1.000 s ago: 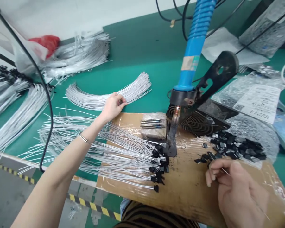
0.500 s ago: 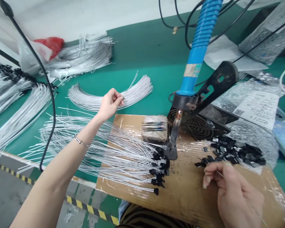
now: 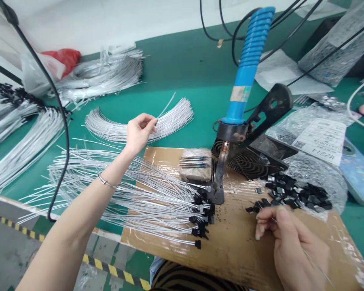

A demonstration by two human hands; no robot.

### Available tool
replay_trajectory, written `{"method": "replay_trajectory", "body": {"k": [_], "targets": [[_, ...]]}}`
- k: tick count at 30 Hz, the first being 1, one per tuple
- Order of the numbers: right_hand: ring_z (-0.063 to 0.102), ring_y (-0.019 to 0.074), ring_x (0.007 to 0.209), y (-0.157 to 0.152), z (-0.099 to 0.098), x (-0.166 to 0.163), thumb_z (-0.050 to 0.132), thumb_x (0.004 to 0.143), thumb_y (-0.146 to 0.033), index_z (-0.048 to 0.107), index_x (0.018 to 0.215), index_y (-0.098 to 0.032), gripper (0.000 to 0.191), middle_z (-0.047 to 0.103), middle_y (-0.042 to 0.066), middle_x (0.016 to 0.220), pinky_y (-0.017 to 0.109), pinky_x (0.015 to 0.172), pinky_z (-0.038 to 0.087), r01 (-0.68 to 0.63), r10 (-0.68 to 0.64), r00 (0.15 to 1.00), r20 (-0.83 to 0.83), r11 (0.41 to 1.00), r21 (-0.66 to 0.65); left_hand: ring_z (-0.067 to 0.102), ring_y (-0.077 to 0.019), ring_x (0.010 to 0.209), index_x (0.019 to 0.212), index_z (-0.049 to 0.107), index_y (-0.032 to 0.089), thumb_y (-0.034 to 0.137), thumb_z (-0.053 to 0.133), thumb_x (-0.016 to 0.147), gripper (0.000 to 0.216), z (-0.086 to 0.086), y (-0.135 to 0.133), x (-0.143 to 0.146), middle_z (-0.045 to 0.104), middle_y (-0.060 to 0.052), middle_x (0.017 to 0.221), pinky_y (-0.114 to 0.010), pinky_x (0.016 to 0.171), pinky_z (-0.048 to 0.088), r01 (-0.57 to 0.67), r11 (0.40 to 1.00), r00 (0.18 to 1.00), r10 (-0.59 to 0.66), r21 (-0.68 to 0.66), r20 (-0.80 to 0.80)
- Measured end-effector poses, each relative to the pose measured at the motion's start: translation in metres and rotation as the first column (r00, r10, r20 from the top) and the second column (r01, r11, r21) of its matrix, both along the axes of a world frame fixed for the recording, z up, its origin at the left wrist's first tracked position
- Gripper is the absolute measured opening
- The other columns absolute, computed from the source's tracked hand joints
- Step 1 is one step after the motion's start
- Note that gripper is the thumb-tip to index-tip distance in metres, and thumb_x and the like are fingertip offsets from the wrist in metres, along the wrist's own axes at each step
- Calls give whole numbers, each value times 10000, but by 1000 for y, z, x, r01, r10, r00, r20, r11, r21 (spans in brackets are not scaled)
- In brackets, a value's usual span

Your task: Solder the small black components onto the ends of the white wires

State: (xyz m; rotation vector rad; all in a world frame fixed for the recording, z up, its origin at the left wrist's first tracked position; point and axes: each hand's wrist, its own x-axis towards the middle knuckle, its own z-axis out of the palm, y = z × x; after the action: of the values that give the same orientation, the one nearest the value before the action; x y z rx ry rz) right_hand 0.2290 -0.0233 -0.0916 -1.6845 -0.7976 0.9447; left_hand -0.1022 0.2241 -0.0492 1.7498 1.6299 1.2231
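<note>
My left hand (image 3: 138, 131) reaches out over the green mat and pinches one thin white wire (image 3: 166, 107), lifting it off a curved bundle of white wires (image 3: 121, 128). My right hand (image 3: 294, 246) rests closed on the cardboard board (image 3: 236, 238), pinching a thin metal wire, just below a pile of small black parts (image 3: 294, 193). A blue-handled soldering iron (image 3: 245, 72) stands in its stand between the hands. A fan of white wires with black end pieces (image 3: 151, 198) lies across the board's left side.
More white wire bundles (image 3: 106, 74) lie at the back left beside a red bag (image 3: 63, 56). A black cable (image 3: 59, 121) crosses the left. A sponge block (image 3: 196, 166), a black fan grille (image 3: 248, 161) and labelled bags (image 3: 321, 133) sit to the right.
My left hand has risen from the curved bundle, drawing one wire up and clear of it. My right hand has shifted slightly left on the board, still pinched.
</note>
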Motion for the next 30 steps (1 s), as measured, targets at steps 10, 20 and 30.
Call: {"method": "replay_trajectory", "body": {"k": [10, 20, 30], "targets": [[609, 162, 575, 0, 1, -4, 588, 1058, -600, 790, 863, -182, 503, 699, 42, 705, 294, 523, 490, 58, -18, 969, -245, 986, 158, 491, -92, 497, 632, 782, 184, 229, 820, 758, 139, 112, -77, -21, 626, 13, 516, -225, 473, 379, 308, 902, 938, -341, -302, -63], [483, 108, 554, -1, 41, -52, 674, 1027, -527, 790, 886, -198, 376, 609, -8, 723, 261, 569, 423, -476, 502, 832, -235, 864, 163, 444, -130, 449, 657, 729, 269, 249, 747, 849, 194, 68, -150, 19, 594, 21, 516, -262, 408, 353, 549, 643, 829, -499, -533, 252], [367, 51, 475, 6, 37, -64, 837, 927, -379, 705, 725, -189, 307, 506, -64, 648, 223, 466, 273, -407, 428, 828, -363, 903, 137, 633, -177, 595, 682, 772, 295, 214, 732, 860, 199, 62, -150, 18, 762, -58, 845, -280, 475, 480, 531, 719, 839, -522, -449, 156]]}}
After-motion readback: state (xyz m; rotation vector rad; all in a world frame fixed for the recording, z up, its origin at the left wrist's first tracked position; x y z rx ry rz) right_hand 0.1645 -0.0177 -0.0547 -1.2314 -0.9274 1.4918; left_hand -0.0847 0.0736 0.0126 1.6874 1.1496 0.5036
